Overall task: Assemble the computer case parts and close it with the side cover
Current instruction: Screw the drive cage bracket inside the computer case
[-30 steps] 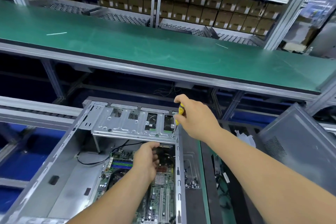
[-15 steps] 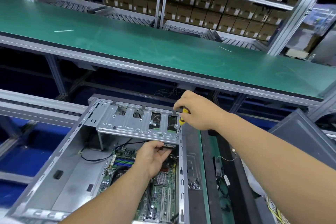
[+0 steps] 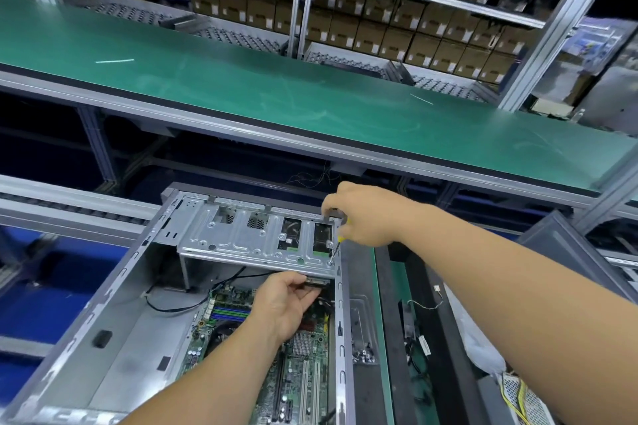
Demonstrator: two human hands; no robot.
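While my right hand (image 3: 366, 217) pinches the screwdriver (image 3: 337, 242) at the bare-metal drive cage's (image 3: 255, 241) right corner, left hand (image 3: 283, 304) fingers grip a part under its front edge.
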